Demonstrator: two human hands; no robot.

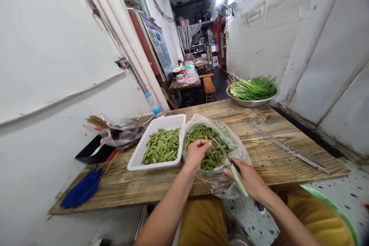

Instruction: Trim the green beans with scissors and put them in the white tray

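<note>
My right hand (250, 180) is wrapped round the light-green handle of a pair of scissors (236, 178), whose blades point up and left over the plastic bag. Close to the blade tips, my left hand (198, 153) is closed in a pinch; what lies between its fingertips is too small to make out. Under both hands the clear plastic bag (240, 148) stands open with many green edamame pods (209, 163) inside. Left of the bag, touching it, a white plastic tub (138, 153) holds more green pods (163, 146).
On the wooden table (263, 123) stands a metal bowl (250, 103) of green chives (255, 87). Metal skewers (291, 150) lie at right. Leftward are a water bottle (155, 105), a black box (95, 150) and a blue cloth (82, 190). A person (188, 56) sits far back.
</note>
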